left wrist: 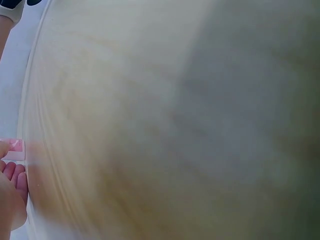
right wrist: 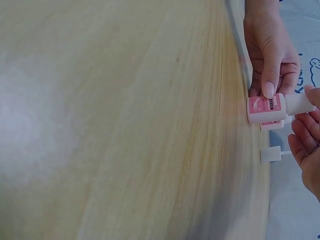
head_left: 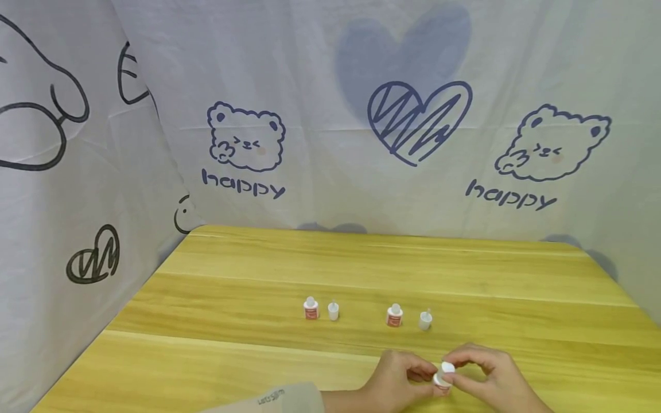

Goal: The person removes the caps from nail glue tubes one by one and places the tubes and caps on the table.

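Left fingers (head_left: 420, 363): pinch near bottle (right wrist: 266, 111), seemingly steadying it
Right fingers (head_left: 469, 384): pinch its cap (right wrist: 298, 104)
Far caps (head_left: 333, 312): stem-up, perhaps for cleanliness

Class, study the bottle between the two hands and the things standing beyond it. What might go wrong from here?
1. The left hand pinches the held bottle while the right hand grips its white top; an uneven pull might tip it.
2. The nearest standing bottle appears uncapped, so a bump could spill it.
3. The loose cap beside that has its thin stem upward; a brushing hand may topple it.
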{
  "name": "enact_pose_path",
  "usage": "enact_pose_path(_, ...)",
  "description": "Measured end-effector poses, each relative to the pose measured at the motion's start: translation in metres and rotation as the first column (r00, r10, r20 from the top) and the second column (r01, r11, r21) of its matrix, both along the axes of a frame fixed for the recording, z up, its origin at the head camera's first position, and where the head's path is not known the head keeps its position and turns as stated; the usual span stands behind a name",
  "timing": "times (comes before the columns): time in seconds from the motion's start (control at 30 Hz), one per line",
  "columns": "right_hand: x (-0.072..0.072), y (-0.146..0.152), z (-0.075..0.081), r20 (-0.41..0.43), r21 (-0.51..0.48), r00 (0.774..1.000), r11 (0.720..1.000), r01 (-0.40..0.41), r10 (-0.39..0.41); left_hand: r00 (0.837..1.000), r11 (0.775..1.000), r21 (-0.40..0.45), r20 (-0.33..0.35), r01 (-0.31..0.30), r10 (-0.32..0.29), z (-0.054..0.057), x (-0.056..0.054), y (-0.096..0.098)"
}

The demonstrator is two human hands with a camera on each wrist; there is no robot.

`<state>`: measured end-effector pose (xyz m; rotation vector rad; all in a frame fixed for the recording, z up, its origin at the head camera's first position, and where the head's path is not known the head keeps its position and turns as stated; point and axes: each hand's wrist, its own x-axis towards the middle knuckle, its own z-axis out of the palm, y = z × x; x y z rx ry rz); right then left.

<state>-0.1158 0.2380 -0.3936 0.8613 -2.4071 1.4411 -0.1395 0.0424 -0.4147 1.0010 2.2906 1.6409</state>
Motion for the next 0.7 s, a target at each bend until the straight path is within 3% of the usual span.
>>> enact_pose_path(0.3, 0.0000, 0.0001, 0.0004, 0.001, 0.015, 1.000, 1.000, 0.014, -0.014, 1.000, 1.000, 0.003, -0.001, 0.007, -0.007, 0.0024, 0.0015, 0.0009)
enact_pose_path(0.53, 0.0011, -0.0020, 0.0001, -0.047, 0.020, 0.998, 0.999, 0.042, -0.041, 1.000, 1.000, -0.004, -0.029, -0.003, 0.003, 0.0022, 0.0017, 0.0013)
enact_pose_path(0.7, 0.0018, -0.0036, 0.0003, -0.027, 0.025, 0.998, 0.998, 0.062, -0.062, 1.000, 1.000, -0.006, -0.027, -0.015, 0.015, 0.0019, 0.0019, 0.0013)
